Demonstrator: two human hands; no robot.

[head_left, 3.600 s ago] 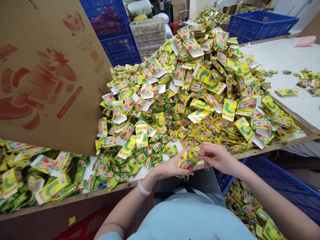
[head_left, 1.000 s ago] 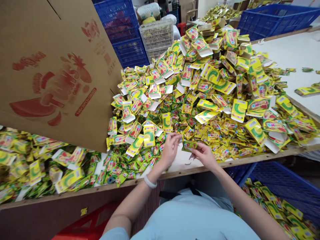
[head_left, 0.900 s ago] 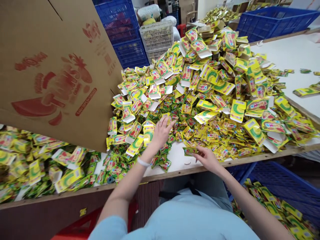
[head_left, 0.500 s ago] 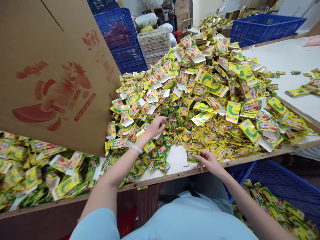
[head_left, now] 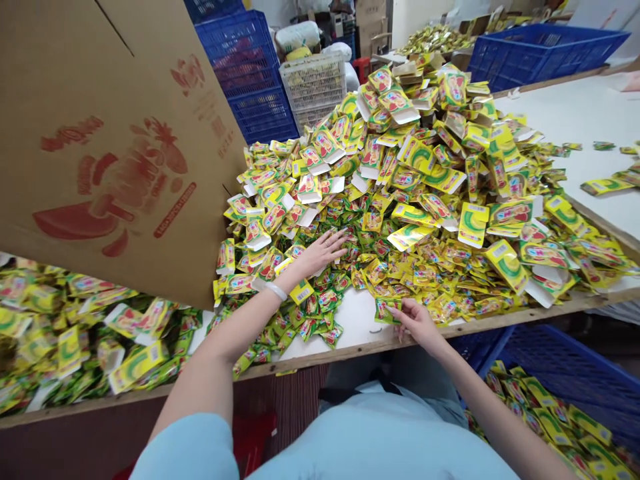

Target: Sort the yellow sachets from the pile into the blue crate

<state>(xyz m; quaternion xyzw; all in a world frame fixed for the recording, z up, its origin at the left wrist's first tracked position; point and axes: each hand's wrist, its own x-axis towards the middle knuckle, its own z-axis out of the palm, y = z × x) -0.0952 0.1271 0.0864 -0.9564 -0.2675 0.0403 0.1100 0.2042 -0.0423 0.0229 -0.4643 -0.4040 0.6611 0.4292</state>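
Observation:
My left hand [head_left: 323, 255] lies over the green candy sachets [head_left: 327, 299] at the near left of the heap, its fingers stretched out and spread. It grips nothing that I can see. By the table's front edge, my right hand [head_left: 416, 321] pinches a green sachet [head_left: 386, 309] between thumb and fingers. Small yellow sachets [head_left: 425, 275] lie just beyond that hand. Behind both hands rises a heap of yellow and green cardboard packets [head_left: 417, 157], several with white open flaps.
A big brown carton [head_left: 120, 160] stands tilted at left, with more packets [head_left: 70, 350] below it. Blue crates [head_left: 255, 73] and a white crate [head_left: 315, 83] are stacked behind. Another blue crate [head_left: 545, 57] sits at back right. At lower right, a blue crate [head_left: 565, 367] holds packets.
My left hand has opened, its fingers spreading from a curled pose, and shifted slightly right over the sachets. My right hand keeps its pinch on the green sachet. The view has shifted slightly.

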